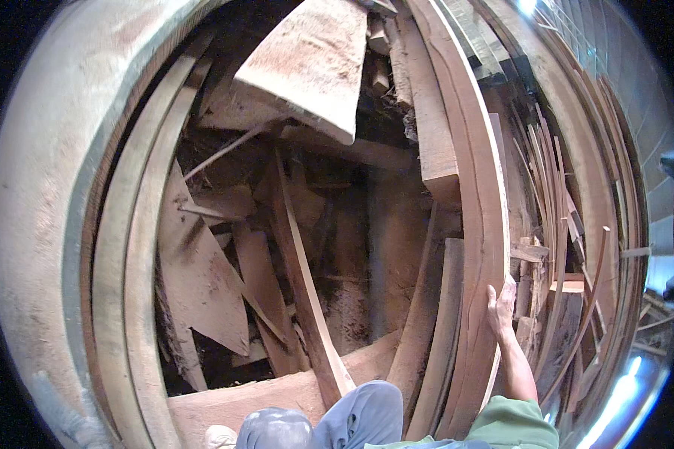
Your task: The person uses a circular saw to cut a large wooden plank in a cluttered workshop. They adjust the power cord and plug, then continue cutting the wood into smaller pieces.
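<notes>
A long, thick wooden plank [478, 224] with a dark crack along its face runs from the far top to my lap on the right side. My right hand [503, 301] grips its right edge, the thumb on the near face and the fingers curled over the far side. A green sleeve [513, 423] covers the upper part of that arm. My left hand does not show. My knees, in greyish-blue trousers [363, 411], are at the bottom beside the plank's near end.
Below lies a dark pit holding several offcuts, including a leaning narrow board [303, 262] and a wide slab [202, 269]. A broad pale slab [307, 63] juts in at the top. Long beams [131, 247] line the left; thin strips [558, 187] stack up at the right.
</notes>
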`<control>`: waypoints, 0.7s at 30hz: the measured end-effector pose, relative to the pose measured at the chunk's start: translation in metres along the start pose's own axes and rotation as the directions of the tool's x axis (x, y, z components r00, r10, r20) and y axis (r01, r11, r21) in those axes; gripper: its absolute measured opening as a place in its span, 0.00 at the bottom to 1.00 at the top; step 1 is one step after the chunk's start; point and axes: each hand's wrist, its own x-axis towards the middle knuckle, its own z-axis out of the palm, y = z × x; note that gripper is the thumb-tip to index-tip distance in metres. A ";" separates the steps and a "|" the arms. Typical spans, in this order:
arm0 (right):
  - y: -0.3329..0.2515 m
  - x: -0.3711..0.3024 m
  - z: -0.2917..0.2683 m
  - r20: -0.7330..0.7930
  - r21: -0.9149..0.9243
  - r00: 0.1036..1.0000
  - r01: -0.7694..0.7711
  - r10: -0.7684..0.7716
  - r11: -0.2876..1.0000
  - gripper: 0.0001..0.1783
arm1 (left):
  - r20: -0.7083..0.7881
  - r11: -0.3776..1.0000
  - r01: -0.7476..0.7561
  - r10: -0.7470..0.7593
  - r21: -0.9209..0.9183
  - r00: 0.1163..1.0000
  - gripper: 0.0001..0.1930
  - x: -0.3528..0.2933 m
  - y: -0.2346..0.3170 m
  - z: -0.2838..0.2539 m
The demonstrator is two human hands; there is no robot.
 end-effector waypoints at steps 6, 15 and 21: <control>-0.001 -0.002 0.001 -0.023 -0.032 1.000 -0.021 0.020 0.999 0.34 | -0.005 1.000 0.023 -0.023 -0.017 1.000 0.38 0.003 -0.002 -0.010; 0.002 0.001 0.005 -0.021 -0.054 0.999 -0.034 0.033 0.998 0.34 | -0.210 0.999 -0.047 0.045 -0.004 0.977 0.41 0.004 -0.004 -0.004; 0.006 0.007 0.010 -0.004 -0.112 0.999 -0.041 0.041 0.993 0.35 | -0.164 0.999 -0.003 -0.003 -0.036 0.986 0.41 0.002 -0.002 -0.003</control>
